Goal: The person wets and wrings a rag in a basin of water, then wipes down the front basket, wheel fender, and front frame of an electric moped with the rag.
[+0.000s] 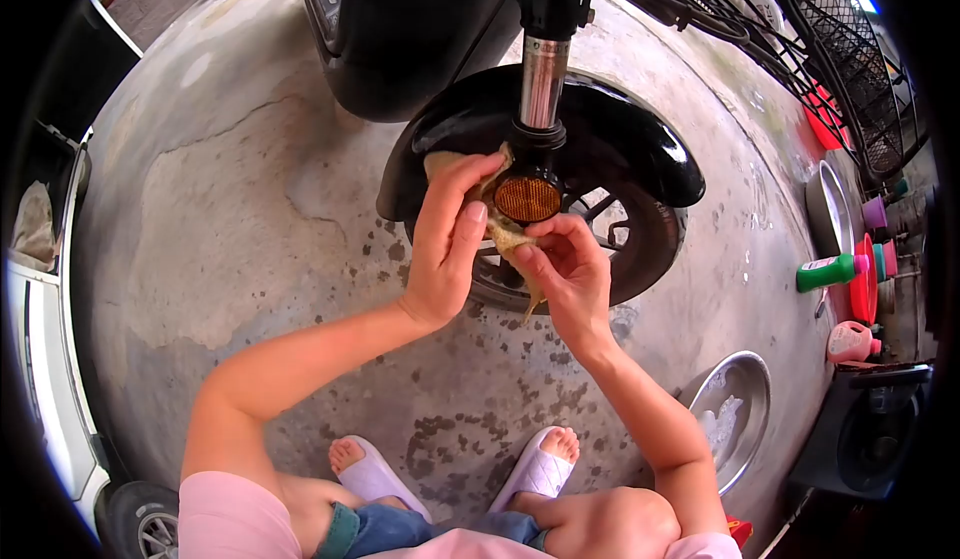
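A yellowish-brown cloth is bunched around the left and lower sides of a round orange reflector on the front fork. My left hand presses the cloth on the reflector's left side, with its fingers closed on it. Just below and right of the reflector, my right hand pinches the lower part of the cloth, whose end hangs down. Behind both hands are the black fender and the front wheel.
At the right are a metal basin with suds, a green bottle, a pink bottle and a black speaker-like box. A wire basket overhangs the upper right. A white vehicle stands at the left.
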Motion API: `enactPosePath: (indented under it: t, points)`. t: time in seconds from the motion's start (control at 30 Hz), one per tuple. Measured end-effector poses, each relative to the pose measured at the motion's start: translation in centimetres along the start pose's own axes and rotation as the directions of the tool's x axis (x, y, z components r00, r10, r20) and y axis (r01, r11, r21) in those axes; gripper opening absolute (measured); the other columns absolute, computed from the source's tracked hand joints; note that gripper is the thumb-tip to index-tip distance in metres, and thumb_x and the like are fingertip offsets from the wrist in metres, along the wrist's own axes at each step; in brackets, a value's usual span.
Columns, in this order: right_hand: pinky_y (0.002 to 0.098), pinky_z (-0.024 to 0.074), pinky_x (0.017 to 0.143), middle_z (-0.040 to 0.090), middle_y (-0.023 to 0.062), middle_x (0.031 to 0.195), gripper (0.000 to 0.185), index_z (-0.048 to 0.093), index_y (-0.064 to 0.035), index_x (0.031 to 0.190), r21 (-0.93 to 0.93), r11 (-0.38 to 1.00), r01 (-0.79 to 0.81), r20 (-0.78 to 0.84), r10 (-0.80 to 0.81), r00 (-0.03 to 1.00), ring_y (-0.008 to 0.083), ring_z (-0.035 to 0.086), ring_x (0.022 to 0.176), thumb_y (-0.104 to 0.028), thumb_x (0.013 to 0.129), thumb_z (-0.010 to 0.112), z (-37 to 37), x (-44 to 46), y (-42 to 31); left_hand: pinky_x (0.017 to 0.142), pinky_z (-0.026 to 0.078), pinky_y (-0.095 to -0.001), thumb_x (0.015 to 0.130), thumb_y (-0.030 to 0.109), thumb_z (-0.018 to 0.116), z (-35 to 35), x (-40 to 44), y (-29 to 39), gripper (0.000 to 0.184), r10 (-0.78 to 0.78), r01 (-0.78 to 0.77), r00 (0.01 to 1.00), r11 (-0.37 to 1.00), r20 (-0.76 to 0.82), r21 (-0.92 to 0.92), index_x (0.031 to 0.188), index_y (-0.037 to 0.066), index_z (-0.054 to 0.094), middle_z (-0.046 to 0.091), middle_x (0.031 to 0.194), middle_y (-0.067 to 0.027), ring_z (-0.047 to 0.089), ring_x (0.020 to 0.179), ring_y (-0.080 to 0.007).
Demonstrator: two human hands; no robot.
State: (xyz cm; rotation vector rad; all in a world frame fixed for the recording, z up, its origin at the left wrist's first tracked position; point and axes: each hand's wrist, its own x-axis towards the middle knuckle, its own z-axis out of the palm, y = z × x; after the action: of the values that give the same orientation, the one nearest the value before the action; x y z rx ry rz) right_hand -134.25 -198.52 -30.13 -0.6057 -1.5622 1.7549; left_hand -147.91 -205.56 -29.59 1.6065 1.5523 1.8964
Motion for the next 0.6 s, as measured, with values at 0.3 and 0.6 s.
enactPosePath:
  t: [0.3,0.6]
  points:
    - [0.0251,0.0501,0.071,0.054,0.0082,0.090,0.020,0.056,-0.0008,0.092,-0.418,0.896,0.152,0.046,-0.146,0.988,0.0170,0.060,0.078,0.006,0.073,0.060,-0.6,-1.3,1.1,0.090,0.040,-0.0349,0.081,0.003,0.053,0.3,-5.6,-1.1,0.028,-0.103,0.071,0.974,0.985,0.204,0.159,0.109,0.003,0.057,0.048,0.110,-0.0126,0.049,0.104,-0.0287]
    - [0.0316,0.0482,0.062,0.056,0.0123,0.083,0.022,0.063,-0.0018,0.091,-0.676,0.737,-0.016,0.272,0.270,0.924,0.0251,0.060,0.071,0.004,0.070,0.058,-4.0,-6.4,3.4,0.081,0.046,-0.0322,0.072,-0.003,0.066,0.9,-11.6,-1.8,0.029,-0.378,0.334,0.793,0.926,0.477,0.178,0.100,0.004,0.063,0.049,0.105,-0.0067,0.053,0.096,-0.0220]
